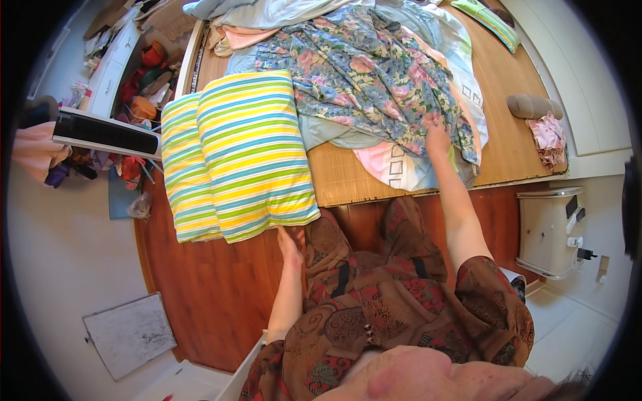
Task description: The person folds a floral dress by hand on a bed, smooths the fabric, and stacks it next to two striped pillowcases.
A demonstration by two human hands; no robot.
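Observation:
Two striped pillows, one overlapping the other, lie at the bed's left front; the upper striped pillow [257, 154] covers part of the lower striped pillow [184, 174]. At the upper pillow's near corner is my left hand [291, 247], its fingertips partly hidden against the edge, where the fabric creases. To the right, my arm reaches over the bed, and my right hand [437, 137] grips a blue and pink floral cloth [361, 73] near its right edge. That cloth spreads in loose folds over other bedding, including a pale sheet with dark square outlines [396, 170].
The bed [341, 177] has a tan mat surface. A beige roll [535, 107], a folded pink cloth [547, 139] and a green striped pillow [488, 23] lie along its right side. A black and white tower appliance [107, 134] leans in at left. A cream cabinet [545, 230] stands right.

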